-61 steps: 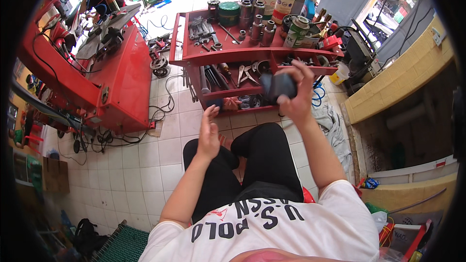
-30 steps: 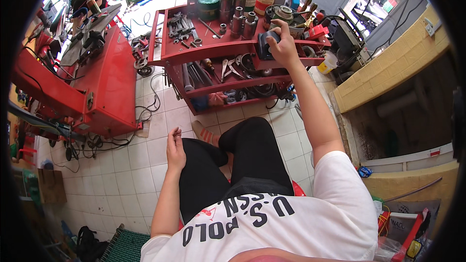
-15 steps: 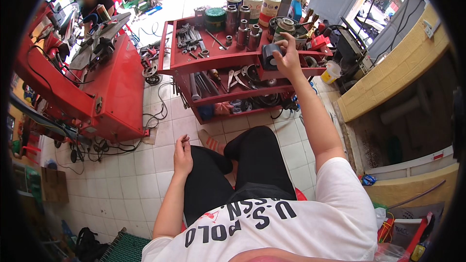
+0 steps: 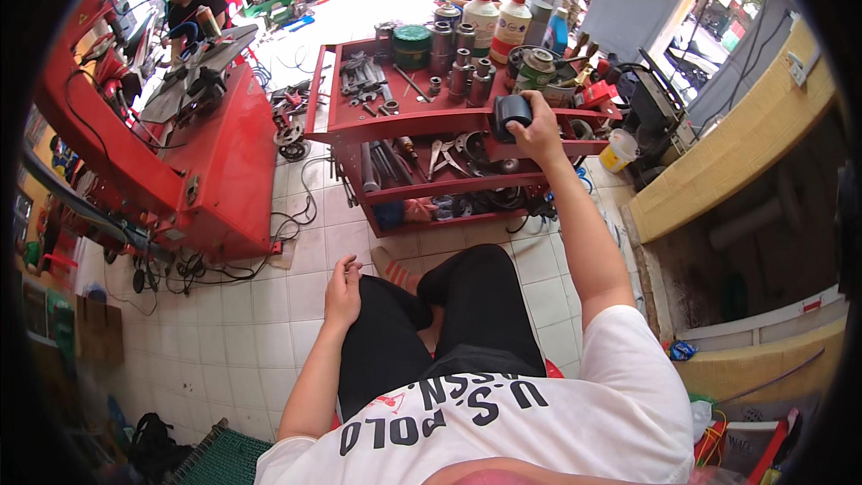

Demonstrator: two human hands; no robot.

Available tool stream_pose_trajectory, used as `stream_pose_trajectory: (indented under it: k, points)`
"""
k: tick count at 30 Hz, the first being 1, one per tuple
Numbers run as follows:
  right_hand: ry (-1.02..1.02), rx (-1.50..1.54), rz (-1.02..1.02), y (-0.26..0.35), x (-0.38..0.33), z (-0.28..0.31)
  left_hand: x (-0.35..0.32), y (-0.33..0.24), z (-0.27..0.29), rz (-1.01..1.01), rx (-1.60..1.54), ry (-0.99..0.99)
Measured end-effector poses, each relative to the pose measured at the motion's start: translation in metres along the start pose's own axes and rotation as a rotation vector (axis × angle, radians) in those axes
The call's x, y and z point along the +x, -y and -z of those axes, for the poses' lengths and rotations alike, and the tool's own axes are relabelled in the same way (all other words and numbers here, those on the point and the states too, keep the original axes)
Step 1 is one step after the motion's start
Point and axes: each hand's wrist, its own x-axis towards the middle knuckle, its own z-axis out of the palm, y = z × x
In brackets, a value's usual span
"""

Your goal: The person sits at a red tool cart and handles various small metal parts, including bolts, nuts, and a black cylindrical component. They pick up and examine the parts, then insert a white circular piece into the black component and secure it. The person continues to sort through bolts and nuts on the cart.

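My right hand [image 4: 541, 133] reaches out over the front edge of the red tool cart [image 4: 422, 127]. Its thumb and fingers are closed on a black cylinder [image 4: 513, 111], perhaps a roll of tape; its exact kind does not show. Just behind it stand a green-and-silver can [image 4: 536, 66] and several metal sockets [image 4: 461, 76]. My left hand [image 4: 343, 292] rests on my left thigh, empty, with loosely bent fingers a little apart.
On the cart are wrenches [image 4: 364, 79], a green tub [image 4: 412, 45] and white bottles [image 4: 510, 27]; pliers [image 4: 440, 155] lie on its shelf. A red machine [image 4: 229, 171] stands left, with cables [image 4: 202, 268] on the tiles. Two people sit beyond, and a yellow wall [image 4: 732, 139] is at right.
The view has shifted slightly, so the cart sits lower and further right. My right hand's fingers have come down around the black cylinder, which is turned differently. My left hand stays on my thigh.
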Motion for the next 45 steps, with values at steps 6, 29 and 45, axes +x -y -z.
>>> stream_pose_trajectory:
  k: [6, 29, 45]
  points:
    - [0.135, -0.112, -0.042, 0.020, -0.006, 0.022, 0.002, 0.000, -0.004, -0.022, 0.033, 0.052]
    - [0.111, -0.001, -0.034, 0.014, 0.003, 0.012, 0.002, 0.004, 0.000, -0.007, 0.039, 0.031]
    - [0.001, -0.017, -0.134, 0.022, -0.001, 0.005, 0.001, 0.000, 0.001, -0.019, 0.093, 0.034]
